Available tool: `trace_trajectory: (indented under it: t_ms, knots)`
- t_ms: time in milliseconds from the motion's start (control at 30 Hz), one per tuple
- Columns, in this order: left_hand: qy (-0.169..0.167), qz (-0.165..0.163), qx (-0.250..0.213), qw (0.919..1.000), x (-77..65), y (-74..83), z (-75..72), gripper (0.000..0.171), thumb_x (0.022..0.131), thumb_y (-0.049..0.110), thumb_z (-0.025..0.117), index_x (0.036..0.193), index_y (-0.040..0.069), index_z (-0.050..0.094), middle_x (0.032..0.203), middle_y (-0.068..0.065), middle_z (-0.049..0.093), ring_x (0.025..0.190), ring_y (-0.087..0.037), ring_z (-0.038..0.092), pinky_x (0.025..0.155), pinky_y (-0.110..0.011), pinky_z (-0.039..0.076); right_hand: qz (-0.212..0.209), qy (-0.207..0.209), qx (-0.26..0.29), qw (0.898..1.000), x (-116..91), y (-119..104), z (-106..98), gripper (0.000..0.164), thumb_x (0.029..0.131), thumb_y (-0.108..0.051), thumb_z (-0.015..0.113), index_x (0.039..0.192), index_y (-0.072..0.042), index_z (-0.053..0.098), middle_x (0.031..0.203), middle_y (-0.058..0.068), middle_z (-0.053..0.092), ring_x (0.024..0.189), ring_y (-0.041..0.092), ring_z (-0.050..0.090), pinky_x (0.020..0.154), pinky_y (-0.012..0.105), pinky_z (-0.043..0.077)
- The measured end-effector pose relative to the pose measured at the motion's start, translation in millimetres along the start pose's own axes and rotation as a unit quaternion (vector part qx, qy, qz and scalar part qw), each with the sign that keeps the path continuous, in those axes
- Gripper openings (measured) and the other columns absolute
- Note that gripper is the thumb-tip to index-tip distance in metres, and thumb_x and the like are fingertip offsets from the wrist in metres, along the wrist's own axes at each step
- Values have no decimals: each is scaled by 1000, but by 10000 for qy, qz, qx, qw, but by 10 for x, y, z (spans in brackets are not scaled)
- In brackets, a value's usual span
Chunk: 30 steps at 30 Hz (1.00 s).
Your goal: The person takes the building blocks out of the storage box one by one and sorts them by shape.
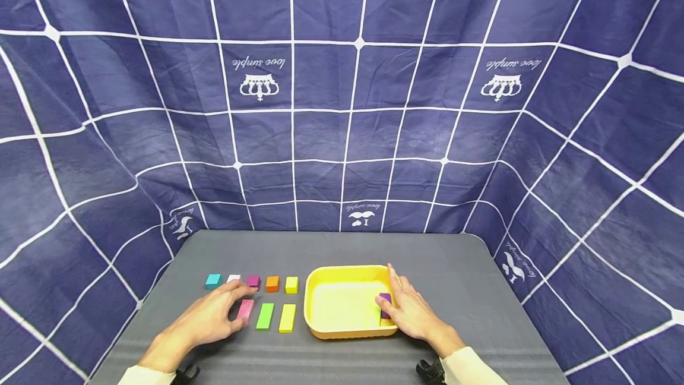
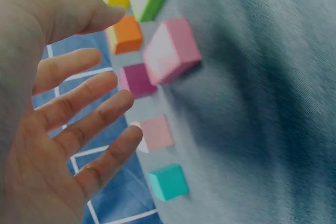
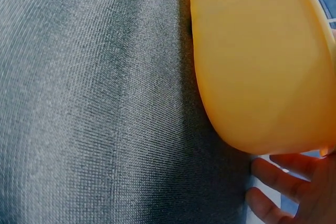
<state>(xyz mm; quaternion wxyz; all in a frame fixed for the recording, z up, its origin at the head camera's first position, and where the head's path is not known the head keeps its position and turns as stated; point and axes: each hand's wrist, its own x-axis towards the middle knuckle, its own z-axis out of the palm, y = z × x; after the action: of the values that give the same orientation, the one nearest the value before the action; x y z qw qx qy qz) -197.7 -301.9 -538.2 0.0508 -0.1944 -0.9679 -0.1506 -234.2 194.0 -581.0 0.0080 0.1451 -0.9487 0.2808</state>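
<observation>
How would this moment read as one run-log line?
left hand: fingers spread, beside longer pink block | right hand: at right end of yellow tray, thumb inside | purple block: in tray

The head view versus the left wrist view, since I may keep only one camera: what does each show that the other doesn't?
Only the head view shows the yellow tray, the purple block in it and the right hand at its right end.

Only the left wrist view shows the palm side of the left hand and the pink side of the small pale block.

Both show the teal block, magenta block, orange block, long pink block, grey table and patterned cloth.
</observation>
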Motion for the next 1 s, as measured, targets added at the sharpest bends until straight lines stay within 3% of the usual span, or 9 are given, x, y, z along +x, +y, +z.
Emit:
trace_trajectory:
  t_ms: [233, 367, 533, 633, 767, 1000]
  knots:
    - [417, 375, 78, 9984, 86, 236, -123, 51, 90, 20, 94, 140, 20, 82, 139, 5, 77, 126, -22, 79, 105, -52, 68, -13, 163, 1, 9999, -29, 29, -18, 93, 115, -58, 66, 185, -8, 29, 162, 20, 60, 127, 41, 76, 116, 68, 59]
    - [519, 523, 39, 9973, 137, 361, -171, 48, 92, 21, 95, 138, 21, 81, 139, 5, 78, 122, -16, 78, 103, -47, 68, -37, 109, 79, 9999, -44, 70, -60, 96, 115, -60, 66, 186, -9, 27, 166, 17, 58, 133, 38, 75, 118, 65, 59]
    - [449, 653, -160, 9967, 225, 484, -210, 47, 97, 22, 92, 142, 20, 80, 140, 5, 77, 83, 1, 65, 79, -30, 60, -116, -155, 148, 9997, -63, 128, -170, 109, 107, -63, 78, 185, -7, 26, 170, 12, 55, 147, 32, 67, 127, 64, 54]
    - [403, 752, -255, 9960, 293, 548, -215, 45, 99, 21, 91, 143, 19, 80, 137, 4, 78, 84, -4, 72, 80, -32, 64, -198, -383, 179, 9989, -67, 141, -244, 122, 98, -65, 87, 185, -6, 25, 171, 12, 55, 146, 28, 66, 128, 62, 53]
    - [390, 858, -188, 9954, 391, 636, -207, 43, 100, 24, 92, 142, 21, 81, 134, 7, 78, 116, -16, 81, 98, -46, 69, -502, -609, 87, 9968, -61, 160, -315, 136, 89, -66, 96, 184, 0, 23, 170, 15, 56, 144, 29, 66, 129, 59, 54]
    - [174, 988, -410, 9941, 550, 788, -183, 45, 103, 28, 90, 146, 21, 79, 140, 5, 77, 93, -5, 68, 78, -30, 61, -1000, -877, 114, 9910, -51, 193, -381, 149, 80, -60, 105, 182, 7, 19, 174, 25, 51, 153, 39, 61, 132, 61, 50]
